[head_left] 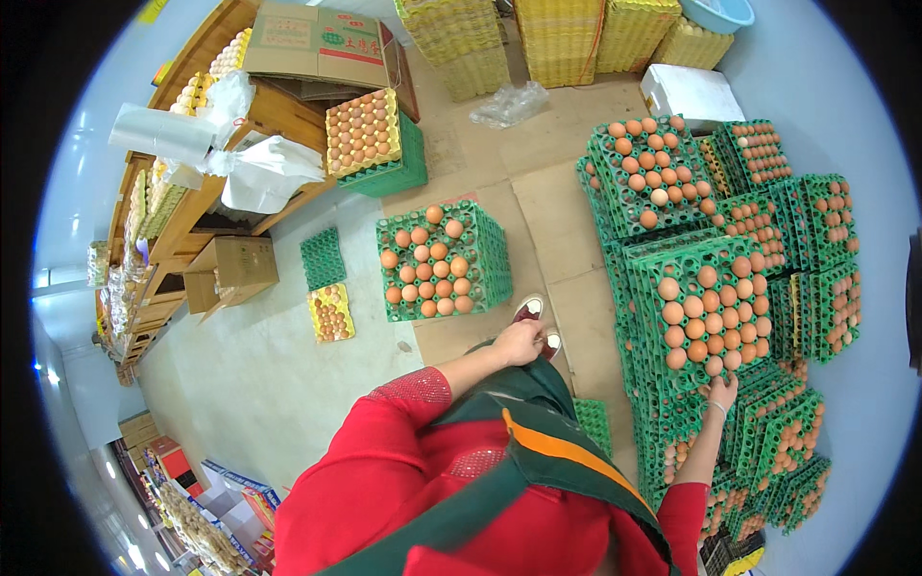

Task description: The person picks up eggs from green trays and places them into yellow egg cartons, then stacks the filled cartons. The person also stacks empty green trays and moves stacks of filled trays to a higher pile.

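My left hand (522, 343) is in front of my dark green apron (497, 392), above my shoes, with its fingers curled. Whether anything is inside it is hidden. My right hand (720, 393) reaches to the near edge of the top green egg tray (654, 268) on a tall stack at the right. Its fingertips are at the rim, close to a brown egg (714, 366); a firm grip cannot be made out. Brown eggs fill much of that tray, while cups along its far and left sides hold none.
A stack of green trays (493, 252) with loose eggs on top stands ahead-left. Behind it, a yellow egg tray (364, 133) tops another stack. More egg stacks (774, 432) crowd the right wall. Wooden shelves (194, 216) line the left; a white box (691, 97) sits behind.
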Motion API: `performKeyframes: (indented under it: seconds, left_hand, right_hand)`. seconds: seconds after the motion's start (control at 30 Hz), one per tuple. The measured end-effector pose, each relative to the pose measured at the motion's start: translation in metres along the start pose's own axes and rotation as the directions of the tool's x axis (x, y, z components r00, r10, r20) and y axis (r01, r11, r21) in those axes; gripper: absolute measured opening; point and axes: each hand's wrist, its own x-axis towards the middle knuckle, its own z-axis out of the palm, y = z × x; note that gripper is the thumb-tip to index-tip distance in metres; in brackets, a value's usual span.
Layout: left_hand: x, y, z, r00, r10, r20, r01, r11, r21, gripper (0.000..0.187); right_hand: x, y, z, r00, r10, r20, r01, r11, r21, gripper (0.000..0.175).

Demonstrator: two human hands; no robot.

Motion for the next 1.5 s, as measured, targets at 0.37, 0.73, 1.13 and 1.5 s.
performKeyframes:
  seconds: [0.37, 0.73, 1.13, 1.5]
  left_hand:
    - [0.003, 0.014, 0.000, 0.994, 0.109, 0.003, -0.109, 0.988, 0.114, 0.017]
    - [-0.017, 0.014, 0.014, 0.995, 0.101, -0.013, -0.101, 0.995, 0.025, 0.021]
    - [-0.053, -0.090, -0.019, 0.938, -0.183, -0.294, 0.151, 0.980, -0.130, 0.015]
    - [-0.081, -0.188, -0.111, 0.957, -0.204, -0.206, 0.157, 0.962, -0.225, 0.013]
  right_hand:
    - [0.010, 0.008, -0.007, 0.990, -0.105, 0.095, 0.093, 0.989, 0.116, 0.049]
    - [0.038, 0.026, -0.027, 0.978, -0.141, 0.152, 0.128, 0.987, 0.092, 0.046]
    - [-0.019, -0.040, -0.024, 0.911, -0.371, -0.182, 0.354, 0.927, -0.120, 0.044]
    - [-0.145, -0.097, 0.140, 0.620, -0.785, -0.014, 0.745, 0.594, -0.302, 0.036]
